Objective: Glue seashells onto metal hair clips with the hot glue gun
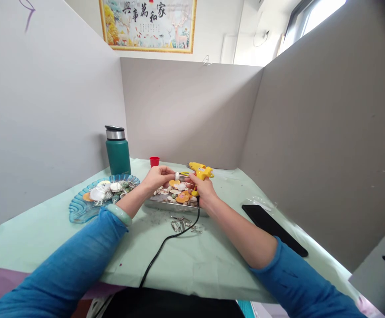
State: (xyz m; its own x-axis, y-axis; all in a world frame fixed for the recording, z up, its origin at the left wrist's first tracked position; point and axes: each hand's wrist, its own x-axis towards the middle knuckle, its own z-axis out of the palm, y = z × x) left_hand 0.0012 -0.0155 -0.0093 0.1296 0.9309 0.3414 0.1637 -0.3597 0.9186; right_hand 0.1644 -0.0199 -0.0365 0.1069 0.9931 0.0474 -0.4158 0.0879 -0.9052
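Note:
My left hand (161, 176) pinches a small white shell (177, 176) between thumb and fingertips above the metal tray (159, 204). My right hand (203, 187) is closed round the handle of a yellow glue gun (201, 170), whose nozzle points left. Its black cord (167, 239) hangs from the handle and runs over the table to the front edge. A thin yellow-green piece (184, 173) shows between the hands; its kind is unclear. Orange, white and brown shells (183, 197) fill the tray below. Several small metal clips (181, 224) lie in front of it.
Left of the tray, a blue scalloped plate (76, 211) holds shells and greenish pieces. A green bottle (118, 152) and a red cup (154, 161) stand behind. At right lie a black flat object (273, 229) and clear plastic (260, 203). Grey panels (192, 110) enclose the table.

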